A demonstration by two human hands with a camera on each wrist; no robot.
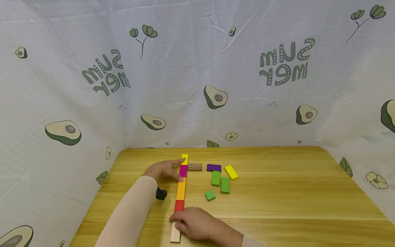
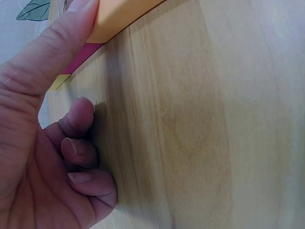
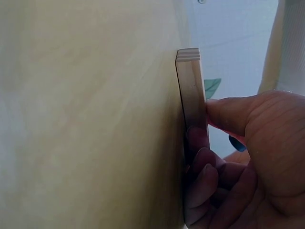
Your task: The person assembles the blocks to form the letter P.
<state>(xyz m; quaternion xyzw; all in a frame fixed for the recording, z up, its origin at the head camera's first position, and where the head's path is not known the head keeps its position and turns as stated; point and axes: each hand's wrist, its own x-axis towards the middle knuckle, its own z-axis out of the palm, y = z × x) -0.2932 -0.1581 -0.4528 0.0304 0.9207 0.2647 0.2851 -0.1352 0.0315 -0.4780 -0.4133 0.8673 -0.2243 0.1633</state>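
Gripping the plain block (image 1: 175,235)

The right hand (image 1: 197,223) pinches it between thumb and fingers, nearer the person than the orange block (image 1: 181,189), with the red block (image 1: 179,205) between. The left hand (image 1: 163,169) has thumb and index spread apart: thumb touching the orange block's far end, index on the yellow block (image 1: 185,156) beyond. Green blocks (image 1: 216,178) lie right of the orange block.

Hanging behind a wood-grained desk (image 1: 293,195) and along both its sides: a white cloth (image 1: 191,68), creased in places, printed with halved avocados (image 1: 215,97), leafy sprigs (image 1: 149,31), pale flowers (image 1: 231,136) and green leaves (image 1: 213,144). Showing twice across its upper part, "summer" lettering (image 1: 283,68), mirror-reversed in grey-green.
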